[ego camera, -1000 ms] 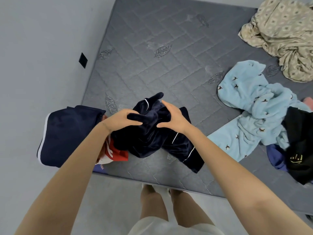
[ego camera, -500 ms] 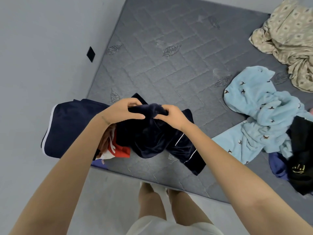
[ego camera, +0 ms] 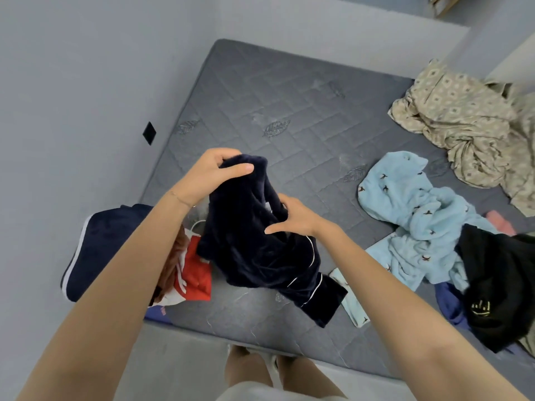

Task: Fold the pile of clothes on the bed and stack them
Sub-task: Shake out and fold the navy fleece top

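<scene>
Raised over the grey bed (ego camera: pixel 289 105) since a second ago, the navy velvet garment (ego camera: pixel 260 253) hangs beside the folded stack (ego camera: pixel 110 244) at the near-left corner, its lower end on the mattress. Left hand (ego camera: pixel 212 173) grips its top edge; right hand (ego camera: pixel 293 219) curls around a fold lower down.

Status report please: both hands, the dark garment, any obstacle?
Hands: left hand grips navy garment at top, right hand holds its middle. Garment bunched, unfolded, lower end on mattress. Close at right: light blue garment.

Black plate (ego camera: pixel 149 133) on grey wall (ego camera: pixel 72 82)
</scene>
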The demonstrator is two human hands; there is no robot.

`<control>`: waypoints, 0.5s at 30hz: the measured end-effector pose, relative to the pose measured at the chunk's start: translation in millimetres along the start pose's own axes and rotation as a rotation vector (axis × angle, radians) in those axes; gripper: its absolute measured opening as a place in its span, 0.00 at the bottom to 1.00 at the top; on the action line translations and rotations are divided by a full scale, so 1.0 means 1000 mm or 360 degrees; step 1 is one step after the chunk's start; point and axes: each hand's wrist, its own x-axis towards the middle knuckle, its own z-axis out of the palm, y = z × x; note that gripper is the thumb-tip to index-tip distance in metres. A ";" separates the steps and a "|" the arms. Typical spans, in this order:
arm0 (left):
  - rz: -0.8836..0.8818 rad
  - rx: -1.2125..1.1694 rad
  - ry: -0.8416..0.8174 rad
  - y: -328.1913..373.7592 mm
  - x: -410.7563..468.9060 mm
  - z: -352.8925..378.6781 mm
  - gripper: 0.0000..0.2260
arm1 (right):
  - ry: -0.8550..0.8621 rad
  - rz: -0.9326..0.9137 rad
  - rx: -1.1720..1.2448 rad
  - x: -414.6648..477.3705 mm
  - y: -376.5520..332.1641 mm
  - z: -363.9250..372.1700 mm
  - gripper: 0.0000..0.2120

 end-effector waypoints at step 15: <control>0.0186 -0.0189 0.0218 0.083 0.012 -0.044 0.09 | 0.0042 0.0109 0.0391 -0.069 -0.035 -0.048 0.29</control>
